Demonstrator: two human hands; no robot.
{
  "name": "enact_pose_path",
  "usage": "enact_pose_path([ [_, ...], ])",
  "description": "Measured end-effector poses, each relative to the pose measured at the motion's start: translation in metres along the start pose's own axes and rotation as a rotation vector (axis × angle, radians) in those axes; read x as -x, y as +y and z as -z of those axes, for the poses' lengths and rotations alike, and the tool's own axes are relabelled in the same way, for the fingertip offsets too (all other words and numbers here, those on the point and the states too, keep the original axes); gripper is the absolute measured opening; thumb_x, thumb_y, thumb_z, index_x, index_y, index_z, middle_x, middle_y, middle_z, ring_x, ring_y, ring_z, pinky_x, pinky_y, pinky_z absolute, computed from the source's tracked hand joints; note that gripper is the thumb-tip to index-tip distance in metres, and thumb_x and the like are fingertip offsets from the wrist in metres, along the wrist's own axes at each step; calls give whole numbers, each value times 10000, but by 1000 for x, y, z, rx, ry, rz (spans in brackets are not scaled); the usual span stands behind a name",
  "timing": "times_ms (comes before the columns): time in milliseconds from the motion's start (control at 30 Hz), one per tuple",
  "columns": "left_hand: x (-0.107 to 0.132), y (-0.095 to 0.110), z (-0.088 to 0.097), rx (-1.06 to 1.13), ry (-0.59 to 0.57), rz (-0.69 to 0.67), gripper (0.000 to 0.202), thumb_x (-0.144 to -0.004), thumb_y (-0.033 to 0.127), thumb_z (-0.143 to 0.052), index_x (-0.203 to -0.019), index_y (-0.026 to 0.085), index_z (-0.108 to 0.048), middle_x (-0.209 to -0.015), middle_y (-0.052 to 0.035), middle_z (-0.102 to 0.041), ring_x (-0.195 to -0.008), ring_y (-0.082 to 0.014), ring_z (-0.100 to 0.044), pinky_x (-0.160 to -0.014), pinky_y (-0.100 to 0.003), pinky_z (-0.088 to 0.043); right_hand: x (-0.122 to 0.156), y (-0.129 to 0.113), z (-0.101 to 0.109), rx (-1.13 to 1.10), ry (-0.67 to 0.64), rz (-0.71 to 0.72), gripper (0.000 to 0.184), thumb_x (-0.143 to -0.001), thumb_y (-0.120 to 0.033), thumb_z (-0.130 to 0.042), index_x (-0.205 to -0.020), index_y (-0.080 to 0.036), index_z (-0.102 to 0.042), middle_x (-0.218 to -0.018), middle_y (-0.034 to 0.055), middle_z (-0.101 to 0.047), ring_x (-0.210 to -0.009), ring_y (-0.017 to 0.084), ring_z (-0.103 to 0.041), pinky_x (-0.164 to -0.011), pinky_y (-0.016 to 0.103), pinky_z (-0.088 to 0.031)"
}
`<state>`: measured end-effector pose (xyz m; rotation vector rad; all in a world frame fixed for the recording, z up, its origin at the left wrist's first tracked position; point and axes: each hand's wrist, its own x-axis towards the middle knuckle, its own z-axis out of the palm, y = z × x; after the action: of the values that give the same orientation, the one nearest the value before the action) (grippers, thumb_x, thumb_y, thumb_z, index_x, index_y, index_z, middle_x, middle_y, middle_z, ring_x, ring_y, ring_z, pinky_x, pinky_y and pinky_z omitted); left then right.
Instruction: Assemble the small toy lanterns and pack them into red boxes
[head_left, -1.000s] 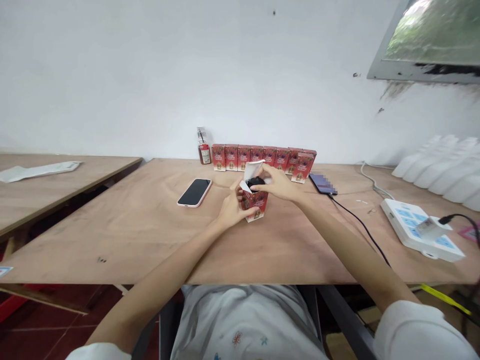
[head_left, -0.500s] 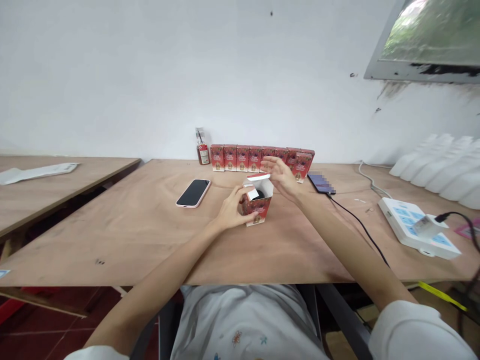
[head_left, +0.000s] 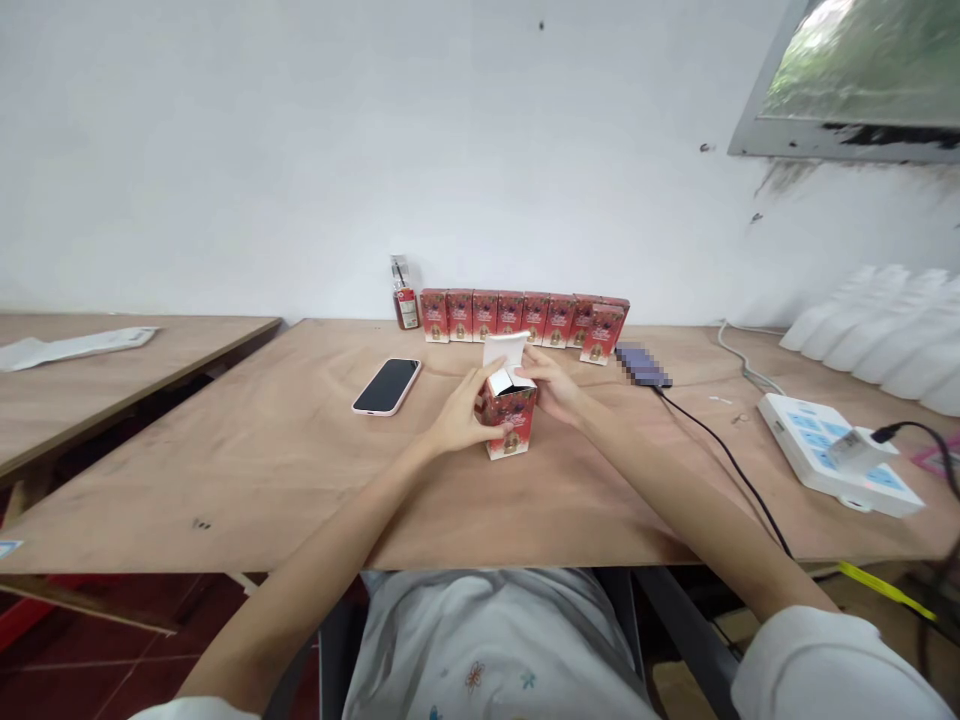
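A small red box [head_left: 511, 420] with its white top flap standing up sits upright on the wooden table [head_left: 300, 450] in front of me. My left hand [head_left: 461, 418] is wrapped round the box's left side. My right hand [head_left: 556, 388] is against its right side, fingers curled at the folded side flaps by the opening. What is inside the box does not show.
A row of several like red boxes [head_left: 525, 315] lines the wall, with a small bottle [head_left: 406, 298] at its left end. A pink-cased phone [head_left: 387, 385] lies to the left; a dark phone [head_left: 642, 365] on a cable and a white power strip [head_left: 836, 455] lie to the right.
My right hand pushed a dark object into the box, lifted away towards the row, then came back to the box's right side. The side flaps are now folded in.
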<state>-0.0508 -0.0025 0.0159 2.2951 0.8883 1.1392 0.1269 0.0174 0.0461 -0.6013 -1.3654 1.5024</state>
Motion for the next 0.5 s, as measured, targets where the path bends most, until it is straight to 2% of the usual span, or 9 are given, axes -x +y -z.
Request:
enact_pose_path([
  [100, 0, -1, 2, 6, -14, -31, 817, -667, 295, -740, -1385, 251, -353, -1280, -108, -488, -1019, -236, -567, -773, -337, -531, 0, -5, -2, 55, -52, 159, 523, -612, -205, -660, -1123, -262, -570, -1040, 3, -694, -937, 202, -634, -773, 315, -502],
  [200, 0, -8, -1, 43, -7, -26, 788, -668, 293, -742, -1354, 235, -357, -1278, -117, -493, -1057, -249, -559, -783, -350, -531, 4, -10, -2, 139, -129, 260, 358, -711, -344, -617, -1053, -235, -613, -1069, 34, -686, -985, 220, -625, -834, 363, -493],
  [267, 1, -13, -5, 94, 24, -15, 808, -668, 303, -744, -1347, 230, -312, -1281, -127, -487, -1049, -244, -566, -786, -364, -532, 7, -10, -1, 250, -117, 315, 301, -759, -413, -615, -996, -228, -640, -1061, 42, -689, -989, 212, -625, -864, 367, -479],
  [400, 1, -15, -11, 242, 114, 6, 945, -646, 325, -765, -1357, 248, -146, -1361, -167, -404, -1049, -230, -576, -781, -363, -541, 11, -7, 0, 451, -69, 401, 268, -766, -466, -661, -907, -240, -689, -1060, 39, -697, -1037, 198, -612, -911, 359, -460],
  [500, 0, -11, -11, 287, 111, 27, 946, -647, 330, -764, -1344, 261, -128, -1364, -173, -408, -1060, -237, -579, -767, -350, -546, 12, -5, 3, 496, -103, 430, 267, -802, -485, -621, -914, -259, -709, -1079, 36, -697, -1093, 203, -596, -972, 391, -432],
])
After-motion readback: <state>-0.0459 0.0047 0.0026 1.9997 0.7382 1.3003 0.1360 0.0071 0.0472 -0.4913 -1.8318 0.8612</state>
